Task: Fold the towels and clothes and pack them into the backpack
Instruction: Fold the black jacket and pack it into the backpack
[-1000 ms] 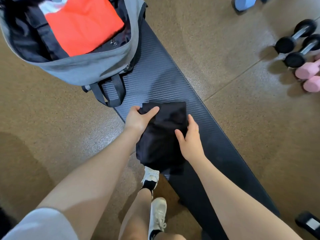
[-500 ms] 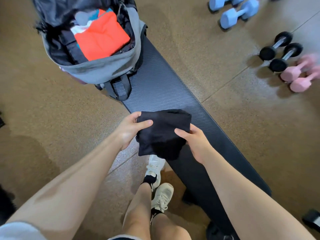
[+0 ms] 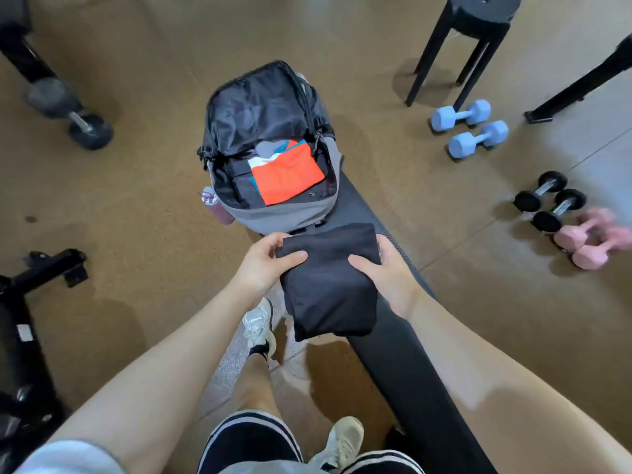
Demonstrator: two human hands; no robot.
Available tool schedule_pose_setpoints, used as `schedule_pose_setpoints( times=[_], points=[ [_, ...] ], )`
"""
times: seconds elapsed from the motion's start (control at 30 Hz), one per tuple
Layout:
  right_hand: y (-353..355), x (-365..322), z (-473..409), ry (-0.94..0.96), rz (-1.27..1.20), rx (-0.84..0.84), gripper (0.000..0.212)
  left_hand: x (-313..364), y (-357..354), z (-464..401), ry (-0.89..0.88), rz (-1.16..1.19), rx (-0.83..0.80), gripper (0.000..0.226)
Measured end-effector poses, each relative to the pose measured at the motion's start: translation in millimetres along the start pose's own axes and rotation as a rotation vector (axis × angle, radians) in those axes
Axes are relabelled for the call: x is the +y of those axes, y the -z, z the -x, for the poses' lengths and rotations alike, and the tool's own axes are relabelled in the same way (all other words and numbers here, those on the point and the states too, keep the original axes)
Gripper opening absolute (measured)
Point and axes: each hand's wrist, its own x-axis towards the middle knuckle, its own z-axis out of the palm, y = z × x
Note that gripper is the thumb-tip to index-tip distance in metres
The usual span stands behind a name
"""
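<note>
From the head view, an open grey and black fabric backpack [image 3: 273,186] sits upright on the far end of a long black textured exercise mat [image 3: 403,364] that lies on the brown speckled floor [image 3: 136,234]. Its black-lined flap is thrown back, and inside the main compartment lies a folded orange cloth [image 3: 287,176] on top of white and teal folded pieces [image 3: 270,158] whose edges peek out behind it. A pale purple bottle [image 3: 217,206] stands in the backpack's side pocket.

Just in front of the backpack, a folded black garment [image 3: 328,285] is held over the mat. The left hand [image 3: 265,265] grips its left upper edge, thumb lying on top and fingers curled beneath. The right hand [image 3: 386,268] holds the right upper edge in the same manner, thumb across the top surface. Both forearms reach forward from the bottom of the frame, and the garment's lower end hangs down toward a white sneaker [image 3: 258,325].

To the right on the floor lie two light blue dumbbells [image 3: 468,130], two black dumbbells [image 3: 547,200] and two pink dumbbells [image 3: 588,241].
</note>
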Motion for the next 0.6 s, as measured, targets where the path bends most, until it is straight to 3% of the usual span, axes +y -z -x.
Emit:
schedule_pose_setpoints(
  times=[0.13, 0.2, 0.33, 0.5, 0.6],
  points=[
    [-42.8, -22.4, -68.9, 0.032, 0.054, 0.115, 0.035, 19.3, 46.3, -66.1, -0.020, -0.114, 0.015, 0.016],
    [-62.9, -33.9, -107.1, 0.041, 0.066, 0.169, 0.037, 31.6, 72.3, -104.3, -0.028, -0.171, 0.010, 0.035],
    [-100.3, -63.2, -181.6, 0.009, -0.073, 0.203, 0.035, 61.5, 115.7, -176.3, -0.019, -0.139, 0.042, 0.013],
    [-120.5, -85.8, -267.6, 0.016, -0.158, 0.232, 0.024, 72.7, 144.8, -269.0, 0.026, -0.069, 0.071, 0.029],
    [-118.2, -72.3, -322.0, -0.032, -0.003, 0.261, 0.029, 45.8, 152.0, -317.0, 0.054, -0.157, 0.044, 0.028]
  ],
)
